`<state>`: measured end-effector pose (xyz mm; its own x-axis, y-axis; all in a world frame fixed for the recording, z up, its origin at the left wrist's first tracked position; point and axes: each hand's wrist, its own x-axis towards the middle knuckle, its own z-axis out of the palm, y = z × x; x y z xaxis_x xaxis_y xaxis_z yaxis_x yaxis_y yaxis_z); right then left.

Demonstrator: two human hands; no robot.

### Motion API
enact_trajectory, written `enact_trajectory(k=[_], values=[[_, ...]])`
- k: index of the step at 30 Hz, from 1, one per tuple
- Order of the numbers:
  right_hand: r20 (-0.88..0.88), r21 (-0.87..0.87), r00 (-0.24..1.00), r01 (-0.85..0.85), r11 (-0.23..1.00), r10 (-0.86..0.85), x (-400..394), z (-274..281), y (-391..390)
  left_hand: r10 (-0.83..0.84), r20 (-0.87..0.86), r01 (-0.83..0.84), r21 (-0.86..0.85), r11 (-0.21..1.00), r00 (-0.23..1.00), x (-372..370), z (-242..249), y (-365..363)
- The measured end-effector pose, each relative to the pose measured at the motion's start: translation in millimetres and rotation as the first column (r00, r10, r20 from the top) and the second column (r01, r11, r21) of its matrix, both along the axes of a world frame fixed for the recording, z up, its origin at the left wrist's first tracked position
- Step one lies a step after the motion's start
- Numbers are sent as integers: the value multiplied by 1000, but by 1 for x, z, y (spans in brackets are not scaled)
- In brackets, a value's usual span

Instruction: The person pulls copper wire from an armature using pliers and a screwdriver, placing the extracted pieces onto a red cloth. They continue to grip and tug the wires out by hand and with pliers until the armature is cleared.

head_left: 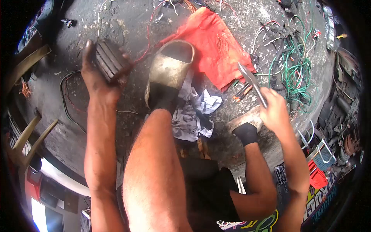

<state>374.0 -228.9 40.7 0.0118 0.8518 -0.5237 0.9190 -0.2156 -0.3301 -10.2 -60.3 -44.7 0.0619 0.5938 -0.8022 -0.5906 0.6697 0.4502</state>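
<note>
From where I stand, the left hand (97,86) is clamped around a dark grooved block (110,62), which juts out past the palm, thumb along one side and fingertips round the other. The right hand (275,110) is closed on a slim metal tool (251,82), its pointed end angling up and away from the fist, well apart from the block. Just beyond that tip lies a red cloth (218,50); to the fist's right sits a tangle of green wires (296,83). Between the two grips stands a worn slip-on shoe (168,73).
</note>
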Motion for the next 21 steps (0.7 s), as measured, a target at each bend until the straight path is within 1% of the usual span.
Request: enact_trajectory(k=[1,2,4,5,7,8,9,10,11,12,14,15,17,18,19,20,21], values=[[32,-17,998,47,999,-46,-6,-16,5,-34,50,33,14,999,998,6,3,-6],[72,24,996,44,999,-46,-5,-39,2,-36,48,35,13,999,998,13,6,-10],[-16,-90,984,174,981,-176,-9,-60,5,-81,101,82,-8,997,992,23,10,-16],[-17,-89,984,176,980,-178,-12,-62,4,-79,35,80,-23,996,996,27,10,-19],[-39,-178,961,262,949,-273,-19,-62,4,-102,35,104,-36,994,994,30,12,-21],[-40,-176,960,265,948,-276,-19,-63,1,-121,37,123,-50,991,992,31,13,-23],[-55,-151,968,233,961,-243,-20,-62,-1,-123,37,125,-48,991,992,32,14,-24],[-68,-127,975,202,971,-212,-22,-61,-4,-130,78,133,-35,991,988,32,14,-25],[-72,-210,944,301,930,-322,-24,-57,-5,-139,119,142,-20,990,983,31,15,-28],[-72,-210,943,305,929,-326,-23,-53,-5,-142,119,146,-20,989,983,31,15,-29],[-82,-335,907,366,868,-414,-22,-47,-5,-123,108,124,-6,992,987,30,15,-30],[-82,-336,906,366,868,-415,-17,-46,-10,-124,107,125,-7,992,987,31,14,-31],[-191,-459,831,395,796,-522,-5,-46,-19,-130,212,135,-9,991,969,28,17,-32],[-212,-472,801,417,777,-560,-8,-37,-20,-191,180,193,8,981,965,26,19,-32],[-257,-585,681,454,671,-685,-10,-25,-20,-170,203,172,6,985,964,28,22,-33],[-360,-607,556,471,641,-749,-17,-13,-22,-149,230,152,3,988,962,32,25,-34],[-393,-636,503,456,622,-770,-23,-4,-25,-199,262,188,64,980,944,33,28,-34]])
